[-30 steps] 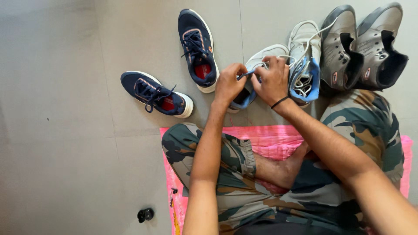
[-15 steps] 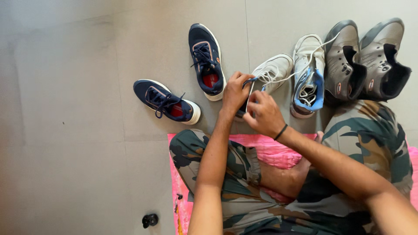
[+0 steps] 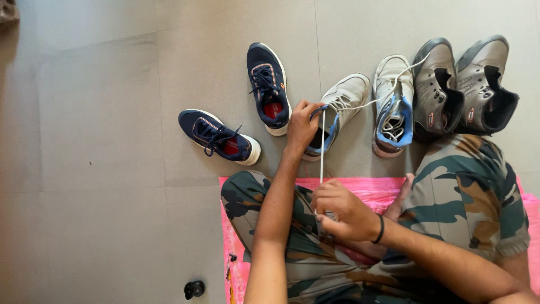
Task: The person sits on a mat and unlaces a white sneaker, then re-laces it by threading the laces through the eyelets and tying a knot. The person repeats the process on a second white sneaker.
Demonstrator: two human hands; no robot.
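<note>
The white lace [image 3: 322, 147] has been drawn taut from the grey-and-blue shoe [image 3: 336, 110], pinned by the left hand [image 3: 302, 125], toward the right hand [image 3: 340, 211], fingers apparently pinched on its end.

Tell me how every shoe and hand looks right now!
left hand: gripping the white-and-blue shoe.
right hand: pinching the white lace, pulled taut.
white-and-blue shoe: held, lace drawn out.
white lace: stretched straight.
second white-and-blue shoe: laces loose.
navy shoes: laced, apart.
grey boots: side by side, open.
</note>
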